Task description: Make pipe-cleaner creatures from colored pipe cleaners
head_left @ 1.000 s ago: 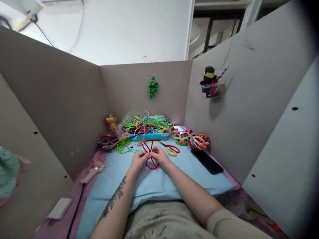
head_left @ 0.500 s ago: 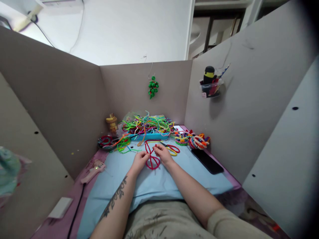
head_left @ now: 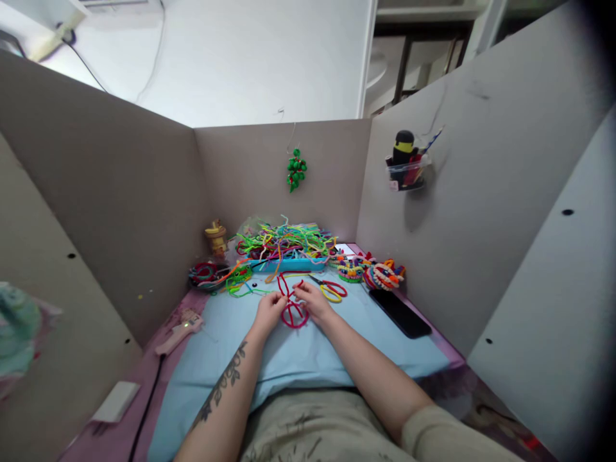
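Note:
My left hand [head_left: 268,310] and my right hand [head_left: 311,301] rest close together on a light blue cloth [head_left: 289,353]. Both pinch a red pipe cleaner [head_left: 291,307] bent into loops between them, its lower loop lying on the cloth. Just beyond the right hand lie scissors [head_left: 330,288] with red and yellow handles. A blue tray [head_left: 289,264] heaped with pipe cleaners of many colours stands behind the hands.
Grey cardboard walls [head_left: 120,192] enclose the desk on three sides. A black phone [head_left: 399,312] lies at right, woven coloured pieces [head_left: 378,273] behind it. A pink glue gun [head_left: 180,327] and white adapter [head_left: 114,402] lie at left. A green ornament [head_left: 296,170] hangs on the back wall.
The hands have stayed in place, working the red pipe cleaner; its upper ends have shifted slightly and the right fingers have moved a little along it.

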`<state>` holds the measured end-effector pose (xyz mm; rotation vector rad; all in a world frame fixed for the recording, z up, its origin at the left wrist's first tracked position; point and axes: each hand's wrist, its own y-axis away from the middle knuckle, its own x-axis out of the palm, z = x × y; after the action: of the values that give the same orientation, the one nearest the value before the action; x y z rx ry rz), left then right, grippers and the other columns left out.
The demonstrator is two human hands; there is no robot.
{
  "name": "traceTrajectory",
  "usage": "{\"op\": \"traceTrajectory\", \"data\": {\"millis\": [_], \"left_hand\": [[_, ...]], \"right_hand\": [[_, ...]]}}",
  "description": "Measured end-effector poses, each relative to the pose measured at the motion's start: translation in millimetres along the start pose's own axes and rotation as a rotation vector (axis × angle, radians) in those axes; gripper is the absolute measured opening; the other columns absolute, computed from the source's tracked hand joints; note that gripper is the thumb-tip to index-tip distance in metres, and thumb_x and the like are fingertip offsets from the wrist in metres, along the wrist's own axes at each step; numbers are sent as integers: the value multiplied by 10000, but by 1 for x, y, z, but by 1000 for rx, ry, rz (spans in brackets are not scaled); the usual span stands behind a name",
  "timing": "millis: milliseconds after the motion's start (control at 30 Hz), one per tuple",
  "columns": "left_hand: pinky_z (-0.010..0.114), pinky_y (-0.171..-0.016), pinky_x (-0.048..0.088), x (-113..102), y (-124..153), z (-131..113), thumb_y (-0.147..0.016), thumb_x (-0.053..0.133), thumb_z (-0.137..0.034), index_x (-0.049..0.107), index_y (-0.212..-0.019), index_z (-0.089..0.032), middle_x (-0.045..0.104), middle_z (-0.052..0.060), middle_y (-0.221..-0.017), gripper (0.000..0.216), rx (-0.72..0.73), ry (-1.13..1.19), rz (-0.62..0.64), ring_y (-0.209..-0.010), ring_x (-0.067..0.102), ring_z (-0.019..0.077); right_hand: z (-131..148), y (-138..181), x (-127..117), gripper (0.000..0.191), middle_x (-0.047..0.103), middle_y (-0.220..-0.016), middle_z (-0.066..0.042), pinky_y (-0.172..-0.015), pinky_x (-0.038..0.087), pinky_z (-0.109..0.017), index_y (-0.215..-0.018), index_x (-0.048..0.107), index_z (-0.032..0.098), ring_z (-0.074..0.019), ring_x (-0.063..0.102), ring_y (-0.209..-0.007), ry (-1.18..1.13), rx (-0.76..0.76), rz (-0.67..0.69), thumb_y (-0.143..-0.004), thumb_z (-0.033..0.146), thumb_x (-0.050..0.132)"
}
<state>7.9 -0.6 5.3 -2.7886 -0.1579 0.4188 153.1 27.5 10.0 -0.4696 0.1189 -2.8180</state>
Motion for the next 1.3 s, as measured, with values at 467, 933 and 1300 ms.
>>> {"op": "traceTrajectory", "data": {"millis": [467, 933, 1300], "left_hand": [[225, -558, 362, 1, 2, -2, -735, 536, -380, 561, -648, -140, 530, -13, -587, 256, 40, 34, 60, -578, 472, 111], [263, -662, 429, -1, 6, -3, -700, 613, -290, 433, -1071, -180, 659, 13, -738, 427, 84, 5, -80, -670, 598, 136], [271, -676, 428, -7, 8, -7, -728, 585, -309, 447, -943, -198, 672, 6, -732, 279, 101, -48, 8, -688, 622, 153]], "right_hand": [[-10, -3, -2, 199, 500, -517, 35, -505, 320, -219, -592, 580, 156, -92, 413, -499, 325, -168, -15, -657, 340, 618], [-7, -5, -7, 193, 482, -503, 44, -490, 293, -217, -575, 562, 157, -82, 384, -479, 316, -114, -30, -644, 327, 622], [0, -2, -8, 257, 452, -446, 65, -434, 232, -211, -592, 562, 151, -64, 342, -413, 225, -13, 110, -623, 387, 660]]}}
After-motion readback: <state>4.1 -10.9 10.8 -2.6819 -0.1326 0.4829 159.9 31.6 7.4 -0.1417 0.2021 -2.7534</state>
